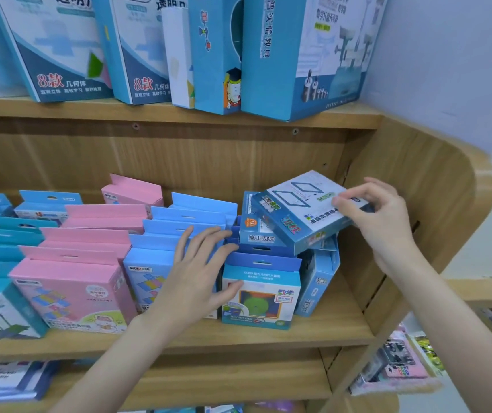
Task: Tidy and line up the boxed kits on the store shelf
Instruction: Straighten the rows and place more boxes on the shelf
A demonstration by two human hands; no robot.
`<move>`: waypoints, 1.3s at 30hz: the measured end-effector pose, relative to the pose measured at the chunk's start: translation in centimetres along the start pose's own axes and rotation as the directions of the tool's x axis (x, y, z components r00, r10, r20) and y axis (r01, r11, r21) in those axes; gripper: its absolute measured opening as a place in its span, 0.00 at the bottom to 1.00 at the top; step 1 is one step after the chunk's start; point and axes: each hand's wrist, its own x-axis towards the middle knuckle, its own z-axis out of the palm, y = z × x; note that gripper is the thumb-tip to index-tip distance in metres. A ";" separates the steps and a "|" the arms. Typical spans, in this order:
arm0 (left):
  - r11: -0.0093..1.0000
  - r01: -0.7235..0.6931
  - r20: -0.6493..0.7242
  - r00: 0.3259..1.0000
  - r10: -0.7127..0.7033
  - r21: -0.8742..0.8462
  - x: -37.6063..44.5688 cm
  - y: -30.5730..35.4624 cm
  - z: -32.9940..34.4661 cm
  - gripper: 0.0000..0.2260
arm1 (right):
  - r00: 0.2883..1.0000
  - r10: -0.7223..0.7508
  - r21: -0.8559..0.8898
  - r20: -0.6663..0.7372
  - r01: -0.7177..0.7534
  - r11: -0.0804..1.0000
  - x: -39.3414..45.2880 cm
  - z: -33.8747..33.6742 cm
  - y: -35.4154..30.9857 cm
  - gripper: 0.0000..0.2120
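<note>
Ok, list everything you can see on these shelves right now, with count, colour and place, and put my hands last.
Tall kit boxes: about five, blue and white, upright on the top shelf.
Pink boxes: several, in rows, middle shelf left of centre.
Light blue boxes: several, in a row, middle shelf centre.
Front blue box: one, green disc picture, middle shelf right.
Tilted box: one, blue and white, atop the right-hand boxes.
Wooden shelf: light brown, several tiers.
Bottom shelf items: blurred, count unclear.
Left hand: flat, resting on the light blue boxes.
Right hand: pinches the tilted box.
</note>
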 end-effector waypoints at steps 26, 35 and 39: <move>0.695 0.333 -0.100 0.859 -0.503 -0.637 -9.4 -4.9 -11.1 0.19 | 0.619 -0.568 0.324 0.543 0.469 0.821 -6.8 13.0 -11.2 0.22; 0.508 0.402 -0.207 0.592 -0.779 -0.762 -21.2 -15.5 -18.8 0.20 | 0.514 -0.642 0.498 0.569 0.405 0.767 -16.7 31.7 -19.8 0.13; 0.474 0.459 -0.267 0.445 -0.855 -0.752 -28.2 -23.3 -23.0 0.16 | 0.411 -0.665 0.482 0.624 0.468 0.741 -23.0 42.0 -22.6 0.13</move>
